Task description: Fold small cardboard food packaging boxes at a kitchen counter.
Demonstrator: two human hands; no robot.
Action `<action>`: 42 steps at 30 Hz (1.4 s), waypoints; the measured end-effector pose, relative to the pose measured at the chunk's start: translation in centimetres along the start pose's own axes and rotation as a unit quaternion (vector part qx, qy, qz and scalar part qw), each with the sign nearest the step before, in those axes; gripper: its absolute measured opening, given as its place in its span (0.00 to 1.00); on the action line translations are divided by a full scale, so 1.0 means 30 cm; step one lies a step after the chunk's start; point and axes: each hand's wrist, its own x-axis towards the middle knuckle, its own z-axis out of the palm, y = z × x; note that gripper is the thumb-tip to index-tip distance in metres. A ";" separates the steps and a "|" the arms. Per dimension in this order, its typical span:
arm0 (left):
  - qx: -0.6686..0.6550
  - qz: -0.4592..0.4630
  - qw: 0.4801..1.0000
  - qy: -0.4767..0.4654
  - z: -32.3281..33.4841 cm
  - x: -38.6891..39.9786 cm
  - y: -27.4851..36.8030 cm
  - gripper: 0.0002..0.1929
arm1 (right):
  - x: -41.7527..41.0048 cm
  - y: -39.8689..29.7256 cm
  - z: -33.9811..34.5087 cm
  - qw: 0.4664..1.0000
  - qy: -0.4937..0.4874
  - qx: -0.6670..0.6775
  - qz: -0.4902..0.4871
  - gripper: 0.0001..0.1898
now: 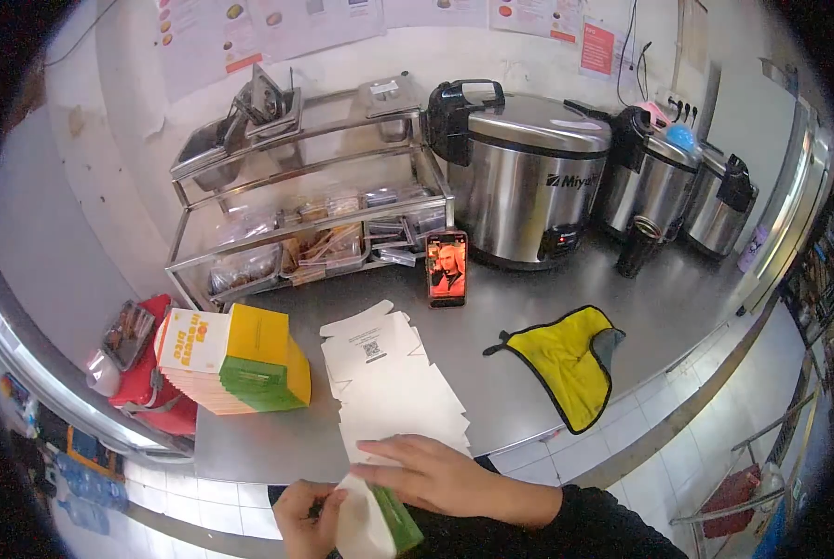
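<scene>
Close to my body, at the table's front edge, a partly folded white and green cardboard box (366, 520) is between my hands. My left hand (310, 516) pinches its left edge between thumb and fingers. From the right, my right hand (439, 478) lies over the box's upper end with fingers stretched out, pressing or holding it; its thumb is hidden. Just beyond, flat white box blanks (396, 391) lie overlapped on the steel table (277, 447), the far one bearing a printed code. To the left stands a tight row of folded yellow, green and white boxes (259, 363).
A lit smartphone (447, 269) stands upright behind the blanks. A yellow cloth (570, 367) lies at right. Behind are a steel rack (312, 227) with packaged goods, a large rice cooker (528, 189), smaller cookers (654, 175) and a dark tumbler (639, 248). A red cooler box (172, 416) is left.
</scene>
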 end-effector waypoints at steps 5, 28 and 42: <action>-0.193 -0.304 0.914 -0.188 -0.068 0.019 -0.026 0.11 | 0.010 -0.030 0.013 0.973 -0.038 -0.075 -0.215 0.25; -0.442 -0.230 0.850 0.171 -0.163 0.025 -0.039 0.39 | 0.151 0.005 0.041 0.976 0.191 0.088 0.052 0.34; -0.405 -0.206 0.890 0.040 -0.683 0.566 -0.120 0.29 | 0.592 0.089 0.002 0.975 0.118 -0.085 -0.170 0.46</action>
